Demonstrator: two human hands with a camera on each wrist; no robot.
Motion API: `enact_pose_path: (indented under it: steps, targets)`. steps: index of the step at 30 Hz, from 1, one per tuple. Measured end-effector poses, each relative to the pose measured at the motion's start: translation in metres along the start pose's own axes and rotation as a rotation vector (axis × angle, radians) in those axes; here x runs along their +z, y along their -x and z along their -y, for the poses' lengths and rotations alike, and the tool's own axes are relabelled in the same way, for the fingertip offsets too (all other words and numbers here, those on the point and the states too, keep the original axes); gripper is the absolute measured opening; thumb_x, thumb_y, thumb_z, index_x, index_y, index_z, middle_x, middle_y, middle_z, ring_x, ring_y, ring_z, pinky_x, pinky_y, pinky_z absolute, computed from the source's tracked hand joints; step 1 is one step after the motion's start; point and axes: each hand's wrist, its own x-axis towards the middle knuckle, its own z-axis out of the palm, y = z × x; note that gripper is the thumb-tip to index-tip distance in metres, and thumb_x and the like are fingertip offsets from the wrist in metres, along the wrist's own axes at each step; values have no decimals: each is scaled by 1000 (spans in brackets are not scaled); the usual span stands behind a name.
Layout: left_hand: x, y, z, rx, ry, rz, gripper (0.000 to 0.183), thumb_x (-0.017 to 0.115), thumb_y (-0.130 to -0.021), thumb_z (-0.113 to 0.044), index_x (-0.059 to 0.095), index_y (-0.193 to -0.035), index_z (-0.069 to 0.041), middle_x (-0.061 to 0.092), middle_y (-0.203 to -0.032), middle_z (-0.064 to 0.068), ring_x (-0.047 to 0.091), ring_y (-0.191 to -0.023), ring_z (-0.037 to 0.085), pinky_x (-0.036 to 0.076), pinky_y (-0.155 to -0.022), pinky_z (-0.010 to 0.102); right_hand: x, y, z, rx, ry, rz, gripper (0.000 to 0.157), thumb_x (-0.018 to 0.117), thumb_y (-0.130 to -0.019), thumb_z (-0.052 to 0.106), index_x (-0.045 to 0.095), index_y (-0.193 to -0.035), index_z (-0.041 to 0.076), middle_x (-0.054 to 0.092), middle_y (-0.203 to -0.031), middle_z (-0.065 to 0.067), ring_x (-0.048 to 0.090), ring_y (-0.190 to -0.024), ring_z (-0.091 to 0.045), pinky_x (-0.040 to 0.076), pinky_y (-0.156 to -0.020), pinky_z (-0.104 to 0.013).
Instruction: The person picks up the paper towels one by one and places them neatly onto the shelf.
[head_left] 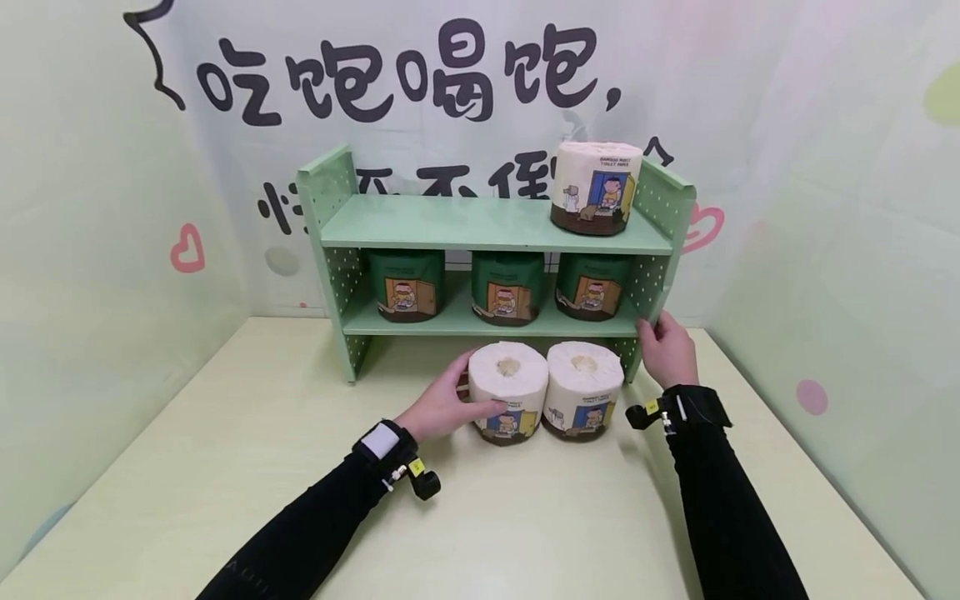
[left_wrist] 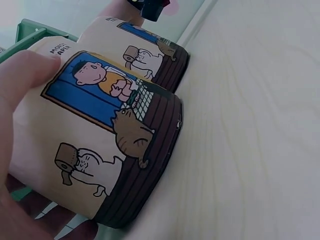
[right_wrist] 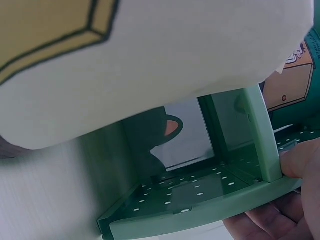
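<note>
On the table stand two white wrapped toilet paper rolls, side by side in front of a green shelf rack point(head_left: 450, 225). My left hand point(head_left: 447, 407) grips the left toilet paper roll point(head_left: 498, 387), thumb across its printed front and fingers round the far side; in the left wrist view the cartoon print point(left_wrist: 100, 125) shows large. Beside it is the right toilet paper roll point(head_left: 581, 392), apart from both hands. My right hand point(head_left: 670, 352) holds the front edge of the rack's right side panel point(right_wrist: 200, 215), thumb on one face and fingers on the other.
Several rolls stand on the rack: a white roll point(head_left: 596, 187) at the top right, and on the lower shelf a left green roll point(head_left: 407, 283), a middle green roll point(head_left: 507, 287) and a right green roll point(head_left: 592, 286). A printed cloth backdrop point(head_left: 465, 67) hangs behind.
</note>
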Motion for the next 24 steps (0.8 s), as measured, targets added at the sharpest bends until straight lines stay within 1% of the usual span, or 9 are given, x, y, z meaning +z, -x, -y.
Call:
enact_pose_path:
  steps: [3,6,13,16,18,21,24]
  targets:
    - [0,1,-2,12,-4,-9,94,90,-92,-26,37,-169,-15,49,-166,12,51,-151,40,50,-121,56,-1,1,0,1,-2,-1,49,46,-117,30,57,-153,-2,66,-147,-31,66,-133,-49,53,-113,-62]
    - [0,2,-2,6,-5,-25,90,91,-91,-25,41,-165,-14,53,-162,12,54,-147,40,52,-118,57,-1,1,0,0,-2,-2,49,46,-117,30,57,-153,-2,66,-147,-31,66,-133,-49,53,-113,-62]
    - [1,2,-3,-10,-23,-39,94,93,-89,-22,38,-164,-11,53,-162,13,50,-152,36,41,-127,59,-1,0,0,2,-8,-6,48,47,-118,29,57,-154,-2,66,-147,-31,66,-133,-49,54,-113,-62]
    - [0,2,-3,-16,-23,-42,98,93,-89,-22,34,-167,-11,51,-164,14,49,-153,38,42,-126,60,-1,0,0,4,-10,-5,49,47,-118,29,57,-154,-2,66,-147,-31,67,-134,-49,54,-113,-62]
    - [0,3,-4,-15,-26,-37,100,92,-90,-23,33,-169,-14,50,-166,13,49,-153,38,43,-125,61,-1,0,0,4,-10,-4,49,47,-118,30,58,-153,-2,66,-147,-31,67,-133,-49,54,-113,-62]
    - [0,3,-4,-3,-34,-28,98,92,-90,-24,35,-169,-17,52,-164,10,51,-150,37,43,-124,62,0,0,-1,5,-8,-2,49,47,-118,30,58,-153,-2,66,-146,-31,67,-133,-49,54,-112,-62]
    - [-1,4,-4,8,-42,-24,93,93,-89,-25,41,-166,-17,57,-159,10,54,-146,36,44,-122,63,0,0,-1,2,-6,-3,49,47,-118,31,58,-152,-2,67,-145,-31,68,-131,-49,54,-111,-62]
